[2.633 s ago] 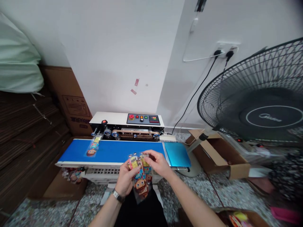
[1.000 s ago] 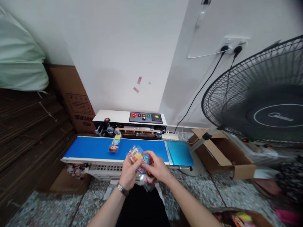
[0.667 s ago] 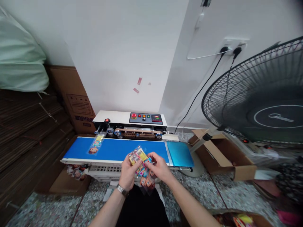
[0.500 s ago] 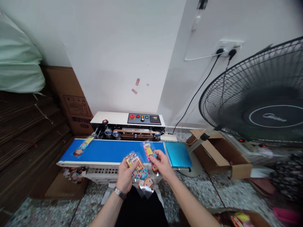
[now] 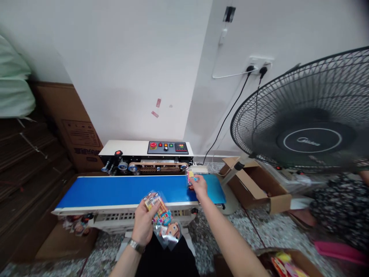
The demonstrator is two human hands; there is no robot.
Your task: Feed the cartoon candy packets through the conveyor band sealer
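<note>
My left hand [image 5: 144, 220] grips a small stack of clear plastic packets [image 5: 161, 215] with printed faces and coloured lettering, held in front of the belt's near edge. Between the fingers of my right hand [image 5: 199, 187] is a single pink and yellow packet [image 5: 190, 177], at the right end of the blue conveyor belt [image 5: 123, 188]. That packet's upper edge is close to the intake end of the band sealing machine [image 5: 127, 148]; whether it touches I cannot tell.
A large fan [image 5: 302, 127] stands on the right, with an open cardboard box [image 5: 253, 184] beneath it. Another box [image 5: 288, 265] of colourful packets sits at the lower right. Under the belt's left end, a carton [image 5: 66, 242] holds packets. Flattened cardboard [image 5: 29, 154] is stacked at left.
My right hand has carried one packet away from the stack, up and right to the machine's intake side. The packet lying at the belt's left end is gone from the belt. The view has shifted slightly.
</note>
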